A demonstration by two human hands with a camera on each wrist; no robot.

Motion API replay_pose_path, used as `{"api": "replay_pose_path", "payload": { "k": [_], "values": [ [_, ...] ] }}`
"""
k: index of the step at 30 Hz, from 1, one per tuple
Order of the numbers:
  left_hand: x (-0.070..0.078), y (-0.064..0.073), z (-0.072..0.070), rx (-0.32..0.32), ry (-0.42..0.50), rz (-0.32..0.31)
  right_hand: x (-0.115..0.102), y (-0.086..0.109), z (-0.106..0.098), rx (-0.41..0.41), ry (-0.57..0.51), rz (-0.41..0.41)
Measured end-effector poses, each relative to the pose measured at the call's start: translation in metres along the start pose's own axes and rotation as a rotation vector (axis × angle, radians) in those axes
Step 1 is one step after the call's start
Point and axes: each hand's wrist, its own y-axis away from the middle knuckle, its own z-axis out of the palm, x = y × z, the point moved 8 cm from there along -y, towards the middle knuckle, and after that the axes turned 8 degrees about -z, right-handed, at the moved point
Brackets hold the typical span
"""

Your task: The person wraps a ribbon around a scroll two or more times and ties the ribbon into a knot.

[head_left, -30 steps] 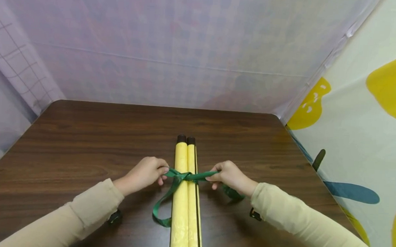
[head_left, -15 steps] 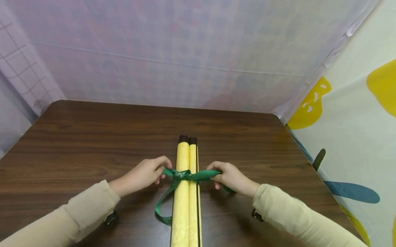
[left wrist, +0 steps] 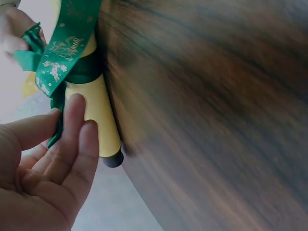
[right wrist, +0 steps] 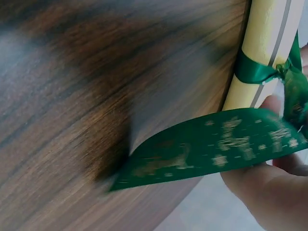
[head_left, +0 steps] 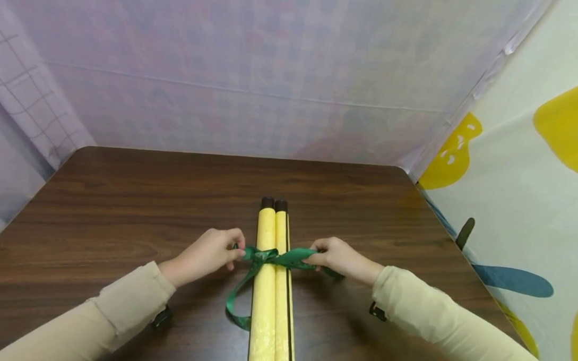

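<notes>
Two yellow rolled scrolls [head_left: 263, 312] with black end caps lie side by side in the head view, pointing away from me. A green ribbon [head_left: 293, 258] circles both and is knotted on top. My left hand [head_left: 205, 256] pinches a short piece of it left of the knot, between thumb and fingers in the left wrist view. To the right of the knot, my right hand [head_left: 343, 261] pinches another stretch. One ribbon tail curls down at the left; in the right wrist view a wide printed tail [right wrist: 207, 151] hangs past the right hand's fingers.
The scrolls rest on a dark wood-grain table [head_left: 174, 192] with rounded far corners. Behind it hangs a pale checked curtain [head_left: 254, 78]. A white cloth with yellow and blue shapes [head_left: 516, 231] hangs along the right side.
The ribbon right of the knot looks wider and flatter than a second ago. My left fingers lifted briefly, then came back to a pinch. The scrolls shifted very slightly right.
</notes>
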Motion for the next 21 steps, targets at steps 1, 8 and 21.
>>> {"api": "replay_pose_path", "payload": {
  "k": [1, 8, 21],
  "values": [
    [-0.0003, -0.0002, 0.0005, -0.001, -0.012, 0.000, -0.0003, 0.0000, -0.0006, -0.001, -0.005, -0.004],
    [-0.0012, -0.0027, -0.0005, 0.025, -0.051, 0.012, -0.0018, -0.0010, -0.0024, -0.014, -0.021, -0.032],
    [0.0027, 0.0012, 0.0043, -0.050, -0.042, 0.131, 0.0063, -0.0032, -0.0055, 0.014, 0.017, -0.029]
  ]
}}
